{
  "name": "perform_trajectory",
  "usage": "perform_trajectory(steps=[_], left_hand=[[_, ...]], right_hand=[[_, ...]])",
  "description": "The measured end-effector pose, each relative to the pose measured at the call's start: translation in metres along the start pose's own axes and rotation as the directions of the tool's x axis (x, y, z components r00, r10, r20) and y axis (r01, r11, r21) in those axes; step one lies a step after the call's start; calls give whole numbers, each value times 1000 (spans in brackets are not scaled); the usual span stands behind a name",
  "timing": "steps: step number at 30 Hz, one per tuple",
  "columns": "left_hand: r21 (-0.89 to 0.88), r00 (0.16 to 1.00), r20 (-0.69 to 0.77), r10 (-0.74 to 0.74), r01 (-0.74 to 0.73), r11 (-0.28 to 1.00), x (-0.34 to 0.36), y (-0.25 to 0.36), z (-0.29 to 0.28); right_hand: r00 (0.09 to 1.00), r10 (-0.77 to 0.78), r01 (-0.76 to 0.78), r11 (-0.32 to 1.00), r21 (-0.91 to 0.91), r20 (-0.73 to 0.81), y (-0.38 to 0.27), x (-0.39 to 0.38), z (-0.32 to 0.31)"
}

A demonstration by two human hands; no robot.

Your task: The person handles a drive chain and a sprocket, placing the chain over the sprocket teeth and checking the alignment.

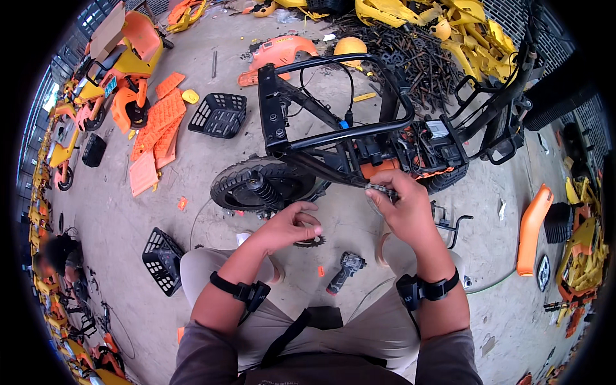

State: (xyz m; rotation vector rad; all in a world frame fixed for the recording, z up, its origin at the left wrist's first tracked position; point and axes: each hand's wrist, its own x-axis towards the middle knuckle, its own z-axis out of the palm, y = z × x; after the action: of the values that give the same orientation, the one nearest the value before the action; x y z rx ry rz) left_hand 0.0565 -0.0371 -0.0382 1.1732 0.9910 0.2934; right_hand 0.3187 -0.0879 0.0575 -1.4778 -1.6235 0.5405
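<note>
In front of me stands a stripped black scooter frame [340,135], its rear wheel [234,186] and shock absorber on the left. My right hand [404,199] is closed, pinching a short metal chain [383,190] between thumb and fingers beside the frame's lower tube. My left hand [292,228] hovers near the rear wheel, fingers curved and apart from the thumb, with nothing visible in it. Just under it shows part of a dark toothed sprocket [311,242]. A cordless power tool [346,271] lies on the floor between my legs.
Black plastic baskets [218,115] [162,260] lie to the left, near orange panels [160,125]. A heap of dark metal parts [417,70] and yellow covers [475,32] fills the back. Orange trim [534,231] lies right. Scooters line the left, where a person [64,256] is partly visible.
</note>
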Motion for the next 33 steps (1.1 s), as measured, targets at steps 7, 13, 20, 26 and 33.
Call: perform_trajectory(steps=[7, 13, 20, 26, 33], left_hand=[[360, 964, -81, 252, -208, 910, -4, -12, 16], [682, 863, 52, 502, -398, 614, -3, -34, 13], [221, 812, -125, 571, -538, 814, -29, 11, 31], [27, 718, -297, 629, -652, 758, -17, 2, 26], [-481, 917, -101, 385, -384, 788, -20, 12, 1]], right_hand=[[997, -65, 55, 962, -268, -30, 9, 5, 2], [976, 68, -17, 971, -240, 205, 0, 2, 22], [826, -70, 38, 997, 68, 560, -10, 0, 28], [856, -39, 34, 999, 20, 515, -9, -5, 44], [870, -66, 41, 997, 62, 489, -16, 4, 39]])
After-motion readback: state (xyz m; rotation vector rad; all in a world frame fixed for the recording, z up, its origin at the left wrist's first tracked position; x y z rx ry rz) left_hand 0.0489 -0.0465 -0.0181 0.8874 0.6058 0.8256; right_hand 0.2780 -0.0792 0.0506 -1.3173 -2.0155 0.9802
